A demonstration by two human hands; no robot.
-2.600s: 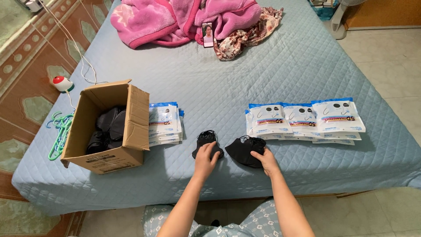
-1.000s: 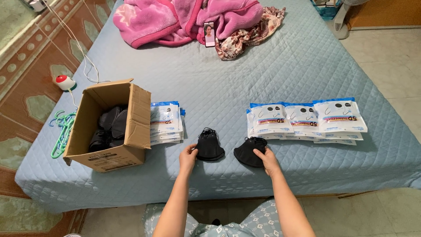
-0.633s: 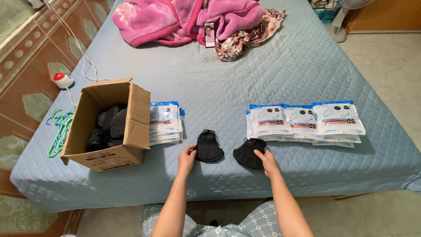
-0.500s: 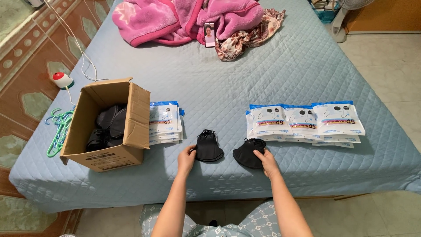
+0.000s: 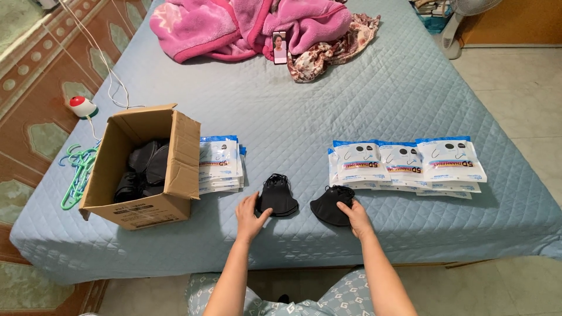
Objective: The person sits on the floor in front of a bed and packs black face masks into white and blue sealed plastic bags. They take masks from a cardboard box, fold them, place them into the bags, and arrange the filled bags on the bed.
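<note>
Two black masks (image 5: 278, 196) lie near the bed's front edge (image 5: 304, 257), left hand (image 5: 250, 217) open beside one, right hand (image 5: 355, 216) pressing the other

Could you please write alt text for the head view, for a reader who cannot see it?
A person's left hand touches one black mask and the right hand another on a blue bed. A cardboard box of black masks and a packet stack lie left, more packets right, a pink blanket behind.
</note>
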